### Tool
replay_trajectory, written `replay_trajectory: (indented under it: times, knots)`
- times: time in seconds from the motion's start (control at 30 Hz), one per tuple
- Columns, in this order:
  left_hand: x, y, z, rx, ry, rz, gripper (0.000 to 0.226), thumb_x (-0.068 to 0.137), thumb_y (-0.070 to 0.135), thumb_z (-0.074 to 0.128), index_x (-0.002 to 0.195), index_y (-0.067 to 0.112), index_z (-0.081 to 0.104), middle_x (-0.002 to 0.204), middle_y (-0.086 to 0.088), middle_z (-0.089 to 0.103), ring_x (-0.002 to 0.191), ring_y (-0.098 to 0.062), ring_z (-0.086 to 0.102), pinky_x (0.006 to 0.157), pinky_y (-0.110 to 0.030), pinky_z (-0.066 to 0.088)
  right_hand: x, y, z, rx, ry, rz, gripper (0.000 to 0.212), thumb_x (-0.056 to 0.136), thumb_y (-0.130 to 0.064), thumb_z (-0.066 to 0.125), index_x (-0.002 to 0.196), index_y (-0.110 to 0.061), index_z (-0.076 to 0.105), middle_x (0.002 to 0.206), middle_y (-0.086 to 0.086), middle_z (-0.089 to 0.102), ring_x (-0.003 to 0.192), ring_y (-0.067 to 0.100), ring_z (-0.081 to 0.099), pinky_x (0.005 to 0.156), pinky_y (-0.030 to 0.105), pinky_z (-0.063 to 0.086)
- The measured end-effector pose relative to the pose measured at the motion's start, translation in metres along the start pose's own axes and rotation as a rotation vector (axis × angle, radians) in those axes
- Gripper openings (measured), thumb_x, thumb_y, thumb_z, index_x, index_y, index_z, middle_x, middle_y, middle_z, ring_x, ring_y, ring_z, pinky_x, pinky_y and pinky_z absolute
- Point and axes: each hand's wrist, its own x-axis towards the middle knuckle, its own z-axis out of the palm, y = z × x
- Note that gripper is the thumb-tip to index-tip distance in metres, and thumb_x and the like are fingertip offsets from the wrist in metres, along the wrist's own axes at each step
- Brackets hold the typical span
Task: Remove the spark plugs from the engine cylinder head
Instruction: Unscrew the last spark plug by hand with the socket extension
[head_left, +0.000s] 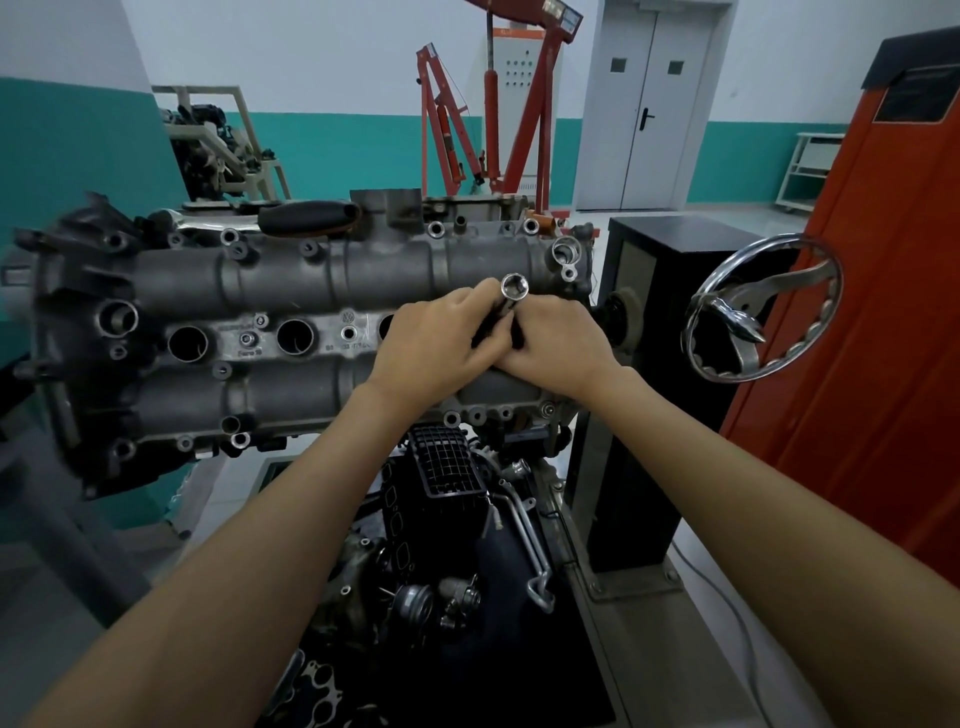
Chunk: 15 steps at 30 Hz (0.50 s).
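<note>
A grey cast cylinder head (291, 280) lies across the engine stand, with round spark plug wells (188, 344) (294, 336) open along its middle. Both hands meet over the right-hand wells. My left hand (436, 345) and my right hand (558, 343) are closed together around a chrome spark plug socket (513, 292), whose open hex end points up and toward me. A dark shaft below the socket is mostly hidden by my fingers. Any spark plug under my hands cannot be seen.
A black-handled tool (311, 217) rests on the head's far edge. A chrome handwheel (761, 309) juts out on the right beside a black pedestal (639, 364) and an orange cabinet (872, 312). Red engine cranes (524, 109) stand behind. Black engine parts (452, 519) hang below.
</note>
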Motion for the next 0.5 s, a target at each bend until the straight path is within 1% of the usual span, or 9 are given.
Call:
replay_trajectory:
  times: [0.07, 0.13, 0.17, 0.23, 0.3, 0.37, 0.4, 0.43, 0.5]
  knots:
    - [-0.0001, -0.0008, 0.0005, 0.012, 0.005, -0.003, 0.034, 0.088, 0.036, 0.041, 0.079, 0.007, 0.056, 0.056, -0.003, 0.055, 0.044, -0.026, 0.052, 0.041, -0.025, 0.032, -0.001, -0.0006, -0.0009, 0.013, 0.014, -0.009, 0.02, 0.08, -0.032, 0.05, 0.069, -0.028, 0.033, 0.054, -0.009, 0.043, 0.052, 0.013, 0.04, 0.044, 0.023, 0.023]
    - [-0.0006, -0.0016, 0.0013, 0.012, 0.015, -0.016, 0.036, 0.087, 0.038, 0.042, 0.076, 0.007, 0.057, 0.052, -0.004, 0.056, 0.044, -0.028, 0.054, 0.041, -0.027, 0.035, -0.002, -0.0018, -0.0014, 0.04, 0.038, -0.01, 0.024, 0.079, -0.029, 0.05, 0.064, -0.03, 0.032, 0.053, -0.001, 0.052, 0.051, 0.014, 0.04, 0.046, 0.025, 0.023]
    - [-0.0009, -0.0017, 0.0016, 0.009, 0.019, -0.023, 0.038, 0.087, 0.039, 0.042, 0.075, 0.007, 0.057, 0.051, -0.006, 0.056, 0.045, -0.029, 0.054, 0.041, -0.028, 0.037, -0.0023, -0.0028, -0.0016, 0.044, 0.04, -0.008, 0.022, 0.078, -0.029, 0.049, 0.063, -0.029, 0.033, 0.054, 0.002, 0.055, 0.051, 0.015, 0.04, 0.048, 0.025, 0.024]
    - [-0.0007, -0.0018, 0.0014, -0.006, 0.008, -0.043, 0.043, 0.087, 0.044, 0.039, 0.073, 0.006, 0.057, 0.052, -0.007, 0.057, 0.047, -0.03, 0.055, 0.042, -0.032, 0.039, -0.0026, -0.0036, -0.0017, 0.034, 0.032, -0.013, 0.017, 0.077, -0.028, 0.048, 0.062, -0.023, 0.044, 0.058, 0.006, 0.059, 0.052, 0.016, 0.041, 0.052, 0.026, 0.027]
    - [-0.0005, -0.0023, 0.0011, -0.012, -0.019, -0.069, 0.051, 0.085, 0.05, 0.034, 0.077, 0.005, 0.057, 0.056, -0.006, 0.058, 0.051, -0.027, 0.055, 0.045, -0.035, 0.041, -0.0028, -0.0027, -0.0011, 0.019, 0.017, -0.017, 0.015, 0.079, -0.028, 0.047, 0.07, -0.017, 0.053, 0.06, 0.004, 0.058, 0.054, 0.015, 0.043, 0.052, 0.025, 0.027]
    - [-0.0008, -0.0029, 0.0013, -0.027, -0.022, -0.084, 0.053, 0.083, 0.051, 0.033, 0.08, 0.005, 0.057, 0.058, -0.004, 0.057, 0.052, -0.023, 0.054, 0.047, -0.035, 0.041, -0.0027, -0.0011, -0.0011, 0.013, -0.013, -0.004, 0.01, 0.081, -0.027, 0.049, 0.075, -0.02, 0.046, 0.062, -0.005, 0.05, 0.057, 0.018, 0.05, 0.051, 0.027, 0.031]
    - [-0.0008, -0.0026, 0.0014, -0.039, -0.014, -0.084, 0.05, 0.082, 0.05, 0.034, 0.08, 0.005, 0.056, 0.058, -0.003, 0.056, 0.051, -0.023, 0.053, 0.047, -0.034, 0.041, -0.0025, -0.001, -0.0013, 0.006, -0.019, 0.004, 0.012, 0.081, -0.026, 0.051, 0.076, -0.018, 0.043, 0.064, -0.007, 0.047, 0.059, 0.02, 0.054, 0.051, 0.028, 0.035]
    - [-0.0008, -0.0018, 0.0011, -0.05, -0.007, -0.081, 0.045, 0.082, 0.047, 0.035, 0.079, 0.006, 0.053, 0.057, -0.002, 0.055, 0.05, -0.023, 0.051, 0.046, -0.034, 0.04, -0.0022, -0.001, -0.0009, 0.0, -0.019, 0.014, 0.014, 0.081, -0.026, 0.051, 0.077, -0.015, 0.043, 0.065, -0.007, 0.048, 0.062, 0.022, 0.056, 0.052, 0.03, 0.039]
    - [-0.0005, 0.0001, 0.0006, -0.06, -0.001, -0.074, 0.037, 0.081, 0.041, 0.038, 0.078, 0.007, 0.051, 0.057, -0.001, 0.054, 0.049, -0.025, 0.051, 0.044, -0.031, 0.037, -0.0007, -0.0019, -0.0004, -0.017, -0.017, 0.036, 0.02, 0.081, -0.029, 0.051, 0.083, -0.009, 0.05, 0.069, -0.002, 0.057, 0.064, 0.023, 0.057, 0.055, 0.034, 0.044]
